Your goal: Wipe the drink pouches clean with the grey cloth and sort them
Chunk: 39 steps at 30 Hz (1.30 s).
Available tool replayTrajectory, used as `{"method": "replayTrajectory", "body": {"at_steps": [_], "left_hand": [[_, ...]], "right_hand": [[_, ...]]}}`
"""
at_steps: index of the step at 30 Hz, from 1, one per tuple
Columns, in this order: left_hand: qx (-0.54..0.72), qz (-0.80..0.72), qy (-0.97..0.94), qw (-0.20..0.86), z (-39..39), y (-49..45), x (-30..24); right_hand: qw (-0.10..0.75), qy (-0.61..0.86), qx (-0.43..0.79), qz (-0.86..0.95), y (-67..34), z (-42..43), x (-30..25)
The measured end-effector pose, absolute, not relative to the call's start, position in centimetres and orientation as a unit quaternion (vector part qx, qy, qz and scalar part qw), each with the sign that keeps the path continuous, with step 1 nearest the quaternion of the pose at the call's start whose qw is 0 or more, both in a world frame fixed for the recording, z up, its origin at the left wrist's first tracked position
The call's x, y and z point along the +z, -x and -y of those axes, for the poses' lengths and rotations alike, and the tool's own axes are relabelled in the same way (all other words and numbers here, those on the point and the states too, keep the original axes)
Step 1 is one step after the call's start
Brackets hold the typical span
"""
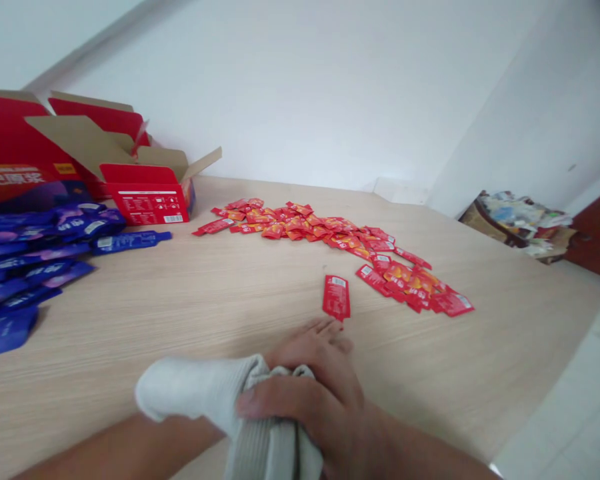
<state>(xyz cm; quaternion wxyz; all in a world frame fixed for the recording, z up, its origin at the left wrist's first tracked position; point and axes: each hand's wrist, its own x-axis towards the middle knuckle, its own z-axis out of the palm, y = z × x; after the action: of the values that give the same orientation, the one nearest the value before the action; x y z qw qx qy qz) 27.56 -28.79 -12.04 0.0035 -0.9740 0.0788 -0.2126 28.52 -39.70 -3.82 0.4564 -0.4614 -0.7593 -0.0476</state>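
Currently over the pale wood-grain tabletop [130,313]: one white ribbed sock [195,390], bunched and clenched in the right hand [315,380], whose fingertips [325,327] sit just beside a lone red sachet [337,298]. The left forearm [105,453] runs into the sock, apparently with the left hand inside, so that hand's grip cannot be told. Also present: a scattered heap of red sachets [300,223], blue-purple sachets [40,253] at far left, and an opened red carton [150,193].
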Motion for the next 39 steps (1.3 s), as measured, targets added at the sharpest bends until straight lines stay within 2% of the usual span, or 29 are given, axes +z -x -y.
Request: {"method": "replayTrajectory", "body": {"at_steps": [9,13,16,23,34,39], "left_hand": [[-0.197,-0.106,0.973,-0.059,28.0,-42.5,-13.6],[-0.215,-0.118,0.966,-0.077,28.0,-44.7,-13.8],[-0.235,-0.108,0.963,-0.081,27.9,-44.4,-13.7],[-0.285,0.016,0.958,-0.038,25.8,-41.4,-13.7],[-0.327,0.310,0.892,0.031,12.8,-37.0,-12.7],[-0.327,0.413,0.850,0.014,6.7,-37.1,-12.3]], "right_hand": [[0.456,0.456,-0.055,0.762,-30.0,37.9,-5.2],[0.481,0.457,-0.049,0.747,-30.0,37.4,-5.9],[0.467,0.463,-0.032,0.753,-30.2,37.3,-6.1],[0.473,0.441,-0.020,0.763,-30.3,36.9,-6.3],[0.520,0.474,-0.073,0.706,-28.0,36.8,-7.6],[0.435,0.568,-0.052,0.697,-27.7,36.9,-8.8]]}}
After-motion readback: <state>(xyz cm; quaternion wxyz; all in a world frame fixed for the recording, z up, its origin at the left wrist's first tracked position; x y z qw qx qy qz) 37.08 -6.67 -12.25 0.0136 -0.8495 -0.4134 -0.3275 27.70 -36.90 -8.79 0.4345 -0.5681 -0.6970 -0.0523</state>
